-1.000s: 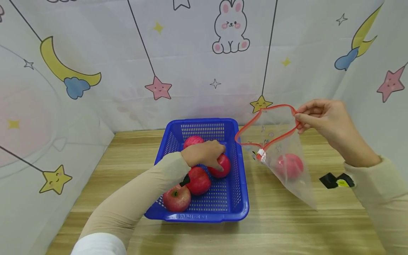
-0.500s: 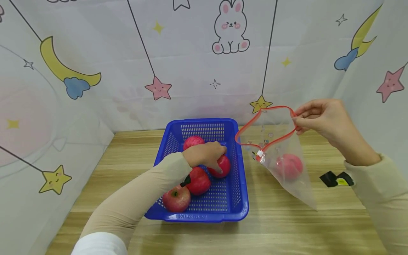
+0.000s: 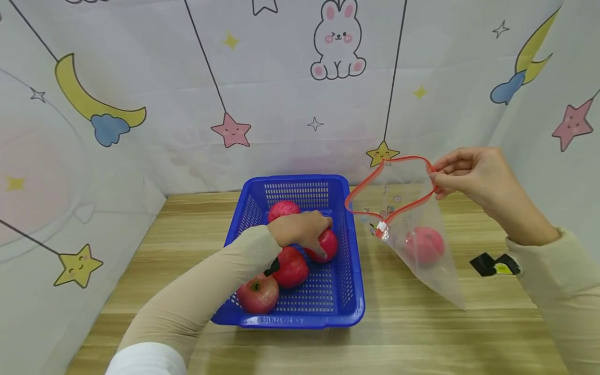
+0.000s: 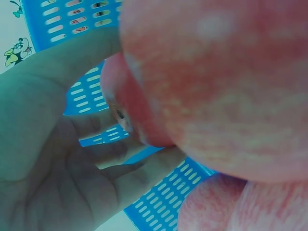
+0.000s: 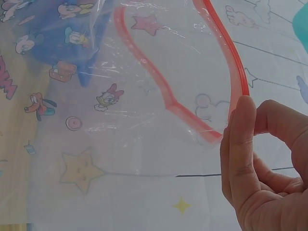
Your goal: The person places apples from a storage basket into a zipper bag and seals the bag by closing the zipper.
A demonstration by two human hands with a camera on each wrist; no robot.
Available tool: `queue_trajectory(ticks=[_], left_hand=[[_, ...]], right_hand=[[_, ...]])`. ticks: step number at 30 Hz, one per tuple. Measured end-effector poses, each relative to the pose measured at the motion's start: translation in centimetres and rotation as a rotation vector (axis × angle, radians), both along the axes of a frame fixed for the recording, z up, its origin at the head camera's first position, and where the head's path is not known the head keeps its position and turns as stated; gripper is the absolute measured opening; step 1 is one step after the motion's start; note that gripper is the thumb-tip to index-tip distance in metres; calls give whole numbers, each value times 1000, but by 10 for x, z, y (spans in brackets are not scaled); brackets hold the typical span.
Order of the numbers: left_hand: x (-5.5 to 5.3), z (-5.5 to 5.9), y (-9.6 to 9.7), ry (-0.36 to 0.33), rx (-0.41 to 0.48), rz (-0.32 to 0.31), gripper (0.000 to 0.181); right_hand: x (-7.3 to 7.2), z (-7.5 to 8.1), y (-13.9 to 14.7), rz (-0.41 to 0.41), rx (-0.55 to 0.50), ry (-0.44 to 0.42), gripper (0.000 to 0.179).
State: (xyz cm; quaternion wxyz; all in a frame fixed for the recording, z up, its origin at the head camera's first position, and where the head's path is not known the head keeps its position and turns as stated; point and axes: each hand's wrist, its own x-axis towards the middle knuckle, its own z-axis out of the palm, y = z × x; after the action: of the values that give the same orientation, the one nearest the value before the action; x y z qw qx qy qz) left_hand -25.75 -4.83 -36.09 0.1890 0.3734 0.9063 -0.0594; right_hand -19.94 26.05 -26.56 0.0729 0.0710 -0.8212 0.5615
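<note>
The apple point(image 3: 330, 244) lies in the right part of the basket point(image 3: 323, 321), and the left hand point(image 3: 303, 229) grips it from above, thumb on the near side, fingers over the far side. Two apples point(image 3: 291, 267) sit near left of it, one more point(image 3: 283, 208) far left. Right of the basket, the right hand point(image 3: 475, 172) pinches the red rim of the bag point(image 3: 398, 234), whose mouth gapes; a bagged apple point(image 3: 425, 245) shows through. The basket stands on the table point(image 3: 398, 346) before a printed curtain point(image 3: 276, 88).

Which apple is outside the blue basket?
The apple inside the red-rimmed zip bag, right of the basket; the other visible apples are in the basket.
</note>
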Motion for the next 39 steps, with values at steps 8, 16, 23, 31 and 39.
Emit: queue_trajectory(ticks=[8, 16, 23, 31, 39], left_hand=[[-2, -2, -1, -33, 5, 20, 75], [-2, -2, -1, -38, 8, 14, 76], [-2, -5, -3, -25, 21, -11, 73], [-3, -8, -4, -22, 42, -25, 71], [-3, -6, -4, -19, 41, -44, 70]], right_hand=[[0, 1, -2, 12, -11, 3, 6], [0, 0, -3, 25, -39, 1, 5], [-1, -1, -3, 14, -38, -8, 4], [-1, -2, -3, 23, -30, -8, 6], [-2, -2, -2, 15, -4, 2, 5]])
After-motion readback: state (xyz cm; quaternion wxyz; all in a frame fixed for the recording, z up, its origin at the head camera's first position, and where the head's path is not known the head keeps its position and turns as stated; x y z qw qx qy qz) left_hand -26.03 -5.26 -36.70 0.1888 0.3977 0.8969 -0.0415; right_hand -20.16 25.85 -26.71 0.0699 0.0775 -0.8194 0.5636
